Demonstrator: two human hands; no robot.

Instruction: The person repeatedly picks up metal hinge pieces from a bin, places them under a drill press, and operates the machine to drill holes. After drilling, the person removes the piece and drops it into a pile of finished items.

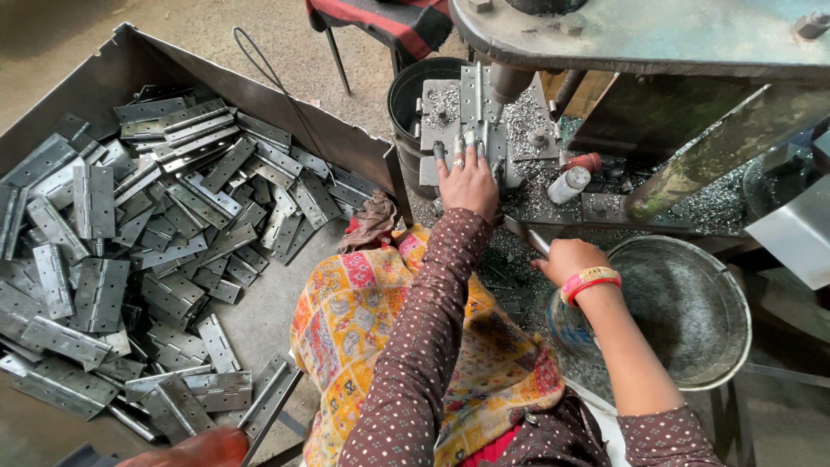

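Hinge (474,130) stands upright on the grey metal jig plate (441,112) of the drill press, right under the drill spindle (506,82). Left hand (468,180) lies flat against the jig, fingers stretched up and pressing the hinge in place; ring on one finger. It is pressing, not wrapping, so the hand is open on the part. Right hand (566,258) is lower and to the right, fingers curled around a metal lever handle (527,235), closed tight on it. Pink and red bangles (590,281) on that wrist.

Metal shavings (536,112) cover the jig plate and the bench around it. Small white bottle with red cap (571,180) lies on its side in the shavings, just right of the jig; no label readable. Dark round bucket (415,86) sits behind the jig plate. Big round metal bowl (692,303) sits under and to the right of the right forearm, dusty grey inside.

Left of the person, a large sheet-metal tray (259,104) with raised walls holds a loose heap of grey hinges (130,242), most folded shut, piled at all angles. Crumpled brown rag (370,220) at the tray's near corner. Bent wire (259,60) pokes up over the tray wall. Yellow patterned cloth (363,311) across the lap, dotted brown sleeves. Red and black cloth (389,17) on a stool at top. Blurred reddish shape at the bottom edge, cannot tell what.
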